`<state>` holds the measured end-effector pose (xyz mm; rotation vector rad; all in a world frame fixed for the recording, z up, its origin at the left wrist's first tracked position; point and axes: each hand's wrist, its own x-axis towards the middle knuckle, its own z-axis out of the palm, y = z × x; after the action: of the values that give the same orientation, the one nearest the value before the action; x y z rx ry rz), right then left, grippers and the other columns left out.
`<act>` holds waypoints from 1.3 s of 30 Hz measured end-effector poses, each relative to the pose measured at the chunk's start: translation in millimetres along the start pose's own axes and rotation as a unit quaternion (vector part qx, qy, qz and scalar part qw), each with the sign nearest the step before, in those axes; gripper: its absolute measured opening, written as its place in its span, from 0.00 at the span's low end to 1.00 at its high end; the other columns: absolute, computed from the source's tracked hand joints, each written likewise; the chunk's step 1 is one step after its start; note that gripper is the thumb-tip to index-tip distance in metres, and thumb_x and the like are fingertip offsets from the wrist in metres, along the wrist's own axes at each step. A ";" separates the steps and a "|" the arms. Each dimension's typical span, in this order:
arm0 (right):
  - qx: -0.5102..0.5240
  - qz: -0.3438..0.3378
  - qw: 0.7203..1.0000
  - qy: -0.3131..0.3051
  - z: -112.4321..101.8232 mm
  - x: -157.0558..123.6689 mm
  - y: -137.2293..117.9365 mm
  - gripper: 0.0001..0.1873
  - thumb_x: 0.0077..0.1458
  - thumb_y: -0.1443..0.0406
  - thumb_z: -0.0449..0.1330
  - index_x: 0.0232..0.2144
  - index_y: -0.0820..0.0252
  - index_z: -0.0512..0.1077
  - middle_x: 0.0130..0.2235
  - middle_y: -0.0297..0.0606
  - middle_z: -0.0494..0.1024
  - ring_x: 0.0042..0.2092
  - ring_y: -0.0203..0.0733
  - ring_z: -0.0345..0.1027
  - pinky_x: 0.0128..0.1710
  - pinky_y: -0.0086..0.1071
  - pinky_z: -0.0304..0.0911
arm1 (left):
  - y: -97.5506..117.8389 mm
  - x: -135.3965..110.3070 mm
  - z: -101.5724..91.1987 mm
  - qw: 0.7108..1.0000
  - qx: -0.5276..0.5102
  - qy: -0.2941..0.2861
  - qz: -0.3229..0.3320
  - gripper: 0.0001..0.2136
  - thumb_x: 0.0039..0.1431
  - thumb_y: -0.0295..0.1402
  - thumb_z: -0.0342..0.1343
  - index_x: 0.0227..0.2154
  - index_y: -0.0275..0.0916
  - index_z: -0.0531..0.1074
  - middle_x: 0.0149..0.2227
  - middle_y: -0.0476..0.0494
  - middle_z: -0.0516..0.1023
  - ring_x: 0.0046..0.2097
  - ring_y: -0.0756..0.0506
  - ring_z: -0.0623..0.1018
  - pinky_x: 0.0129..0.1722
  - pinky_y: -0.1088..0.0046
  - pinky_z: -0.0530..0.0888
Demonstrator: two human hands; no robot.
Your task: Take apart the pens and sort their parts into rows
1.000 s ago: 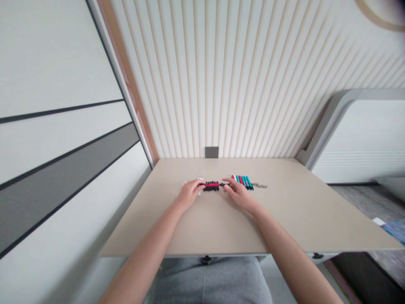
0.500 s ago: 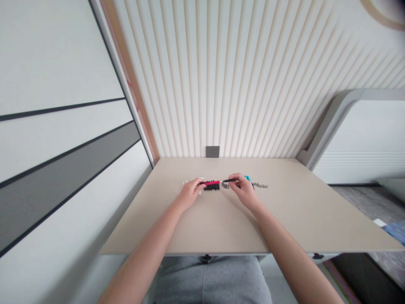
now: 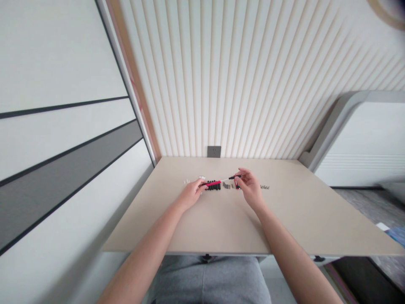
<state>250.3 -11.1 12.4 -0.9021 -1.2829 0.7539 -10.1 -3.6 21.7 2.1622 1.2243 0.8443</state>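
Observation:
My left hand (image 3: 191, 192) pinches a red pen barrel (image 3: 214, 183) by its left end, above a row of black pen parts (image 3: 214, 188). From the barrel's right end a thin white refill (image 3: 224, 180) runs to a black pen section (image 3: 233, 177). My right hand (image 3: 251, 189) grips that black section between thumb and fingers, higher than the barrel. Small grey clips (image 3: 226, 185) lie on the table between the hands. Just under my right fingers are red and black pieces (image 3: 237, 185), partly covered by the hand.
Small white pieces (image 3: 201, 177) lie beyond my left hand, and small metal springs or tips (image 3: 265, 187) sit right of my right hand. The beige table (image 3: 218, 228) meets a ribbed wall with a dark socket (image 3: 214, 151). A white cabinet (image 3: 79, 190) stands at left.
My right hand has moved right and slightly up with the black section, so more of the white refill shows and the line is more tilted. My left hand keeps its hold on the barrel.

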 end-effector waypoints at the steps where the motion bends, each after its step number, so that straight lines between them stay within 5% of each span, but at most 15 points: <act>1: 0.004 -0.001 1.000 -0.002 -0.1 0.0 -0.9 0.20 0.54 0.57 0.63 0.49 0.52 0.67 0.39 0.37 0.73 0.33 0.37 0.66 0.29 0.31 0.65 | 0.2 -0.1 0.1 1.000 0.002 0.003 -0.001 0.13 0.65 0.41 0.47 0.45 0.42 0.72 0.39 0.45 0.79 0.39 0.45 0.78 0.42 0.69 0.71; 12: -0.001 -0.016 1.000 0.016 0.1 0.2 -12.7 0.21 0.54 0.55 0.62 0.49 0.52 0.66 0.41 0.38 0.74 0.37 0.39 0.68 0.35 0.34 0.66 | 2.4 -1.8 -0.3 1.000 0.006 0.006 0.002 0.14 0.66 0.41 0.46 0.45 0.42 0.71 0.37 0.46 0.78 0.37 0.46 0.76 0.39 0.71 0.70; 23: 0.004 0.008 0.995 0.099 -6.6 4.0 -16.3 0.19 0.54 0.55 0.60 0.47 0.56 0.69 0.41 0.39 0.74 0.42 0.42 0.71 0.40 0.36 0.66 | 5.3 -0.8 -1.4 0.999 -0.026 0.033 -0.003 0.13 0.66 0.41 0.46 0.45 0.41 0.70 0.37 0.46 0.80 0.36 0.47 0.77 0.37 0.72 0.71; 25: -0.010 0.043 0.997 0.068 -5.5 3.1 -11.7 0.18 0.54 0.54 0.61 0.43 0.58 0.71 0.37 0.39 0.76 0.38 0.41 0.71 0.38 0.36 0.66 | 5.0 0.3 -1.5 0.997 -0.058 0.056 -0.013 0.12 0.66 0.41 0.45 0.45 0.41 0.68 0.40 0.45 0.81 0.38 0.47 0.78 0.38 0.72 0.72; 28: -0.078 0.081 0.992 -0.057 0.1 -2.7 -3.8 0.14 0.52 0.56 0.61 0.37 0.59 0.74 0.30 0.37 0.76 0.32 0.41 0.70 0.35 0.36 0.65 | 4.0 1.4 -1.8 0.990 -0.102 0.097 -0.022 0.11 0.67 0.41 0.44 0.43 0.40 0.65 0.43 0.43 0.80 0.39 0.48 0.78 0.39 0.72 0.72; 32: -0.226 0.044 0.955 -0.186 6.5 -13.1 2.4 0.08 0.52 0.62 0.60 0.33 0.58 0.76 0.33 0.37 0.78 0.34 0.40 0.69 0.35 0.34 0.63 | 2.9 1.5 -1.7 0.989 -0.095 0.110 -0.020 0.11 0.67 0.41 0.44 0.43 0.40 0.64 0.43 0.42 0.80 0.42 0.47 0.79 0.40 0.71 0.73; 39: -0.368 -0.024 0.898 -0.239 -1.5 -11.5 0.6 0.09 0.57 0.61 0.58 0.36 0.56 0.77 0.36 0.38 0.77 0.38 0.43 0.69 0.40 0.35 0.62 | 0.2 2.2 -2.6 0.996 0.025 0.085 0.005 0.11 0.67 0.40 0.45 0.45 0.41 0.68 0.42 0.42 0.80 0.44 0.43 0.78 0.43 0.68 0.72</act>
<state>250.1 -21.1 6.5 -1.3242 -2.0944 0.4484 -11.0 -1.5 24.2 2.1730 1.3308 1.0314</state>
